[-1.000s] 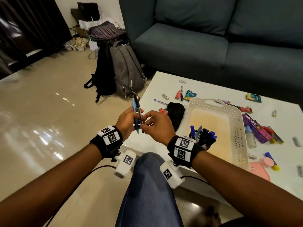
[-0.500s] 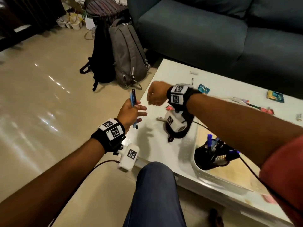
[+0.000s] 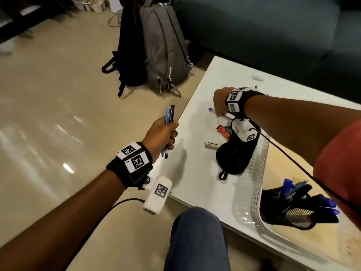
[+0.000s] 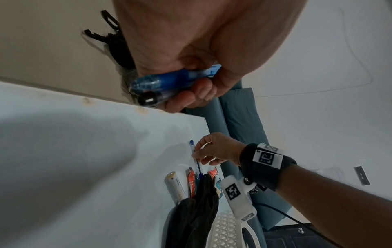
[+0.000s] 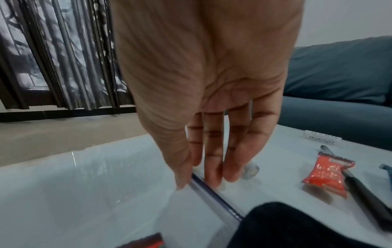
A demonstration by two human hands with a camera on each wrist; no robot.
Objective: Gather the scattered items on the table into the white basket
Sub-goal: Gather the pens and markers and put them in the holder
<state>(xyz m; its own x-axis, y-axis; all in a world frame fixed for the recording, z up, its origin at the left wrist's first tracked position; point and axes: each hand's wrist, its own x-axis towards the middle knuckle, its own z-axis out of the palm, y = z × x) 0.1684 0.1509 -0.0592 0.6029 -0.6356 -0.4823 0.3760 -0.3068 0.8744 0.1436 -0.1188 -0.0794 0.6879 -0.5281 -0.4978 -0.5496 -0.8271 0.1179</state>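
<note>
My left hand [image 3: 163,134] hovers off the table's left edge and grips a blue pen and a black pen [image 3: 169,116], seen close in the left wrist view [image 4: 174,83]. My right hand [image 3: 219,103] reaches down to the white table [image 3: 195,173]. Its thumb and fingertips [image 5: 212,180] pinch a clear pen [image 5: 214,199] with a blue cap [image 3: 210,109] that lies flat. The white basket [image 3: 252,192] sits at the lower right, with a black mesh holder [image 3: 293,212] full of pens inside it.
A black pouch [image 3: 234,155] lies against the basket's rim. A battery [image 3: 212,144] and a red sachet [image 3: 224,132] lie beside it; another red sachet [image 5: 326,174] and a black pen [image 5: 364,193] lie further back. Backpacks [image 3: 166,51] stand on the floor, with a sofa [image 3: 273,26] behind.
My right hand left the pens in my left hand, reached across the table and came down on the clear pen. My left hand's fingers closed round its two pens.
</note>
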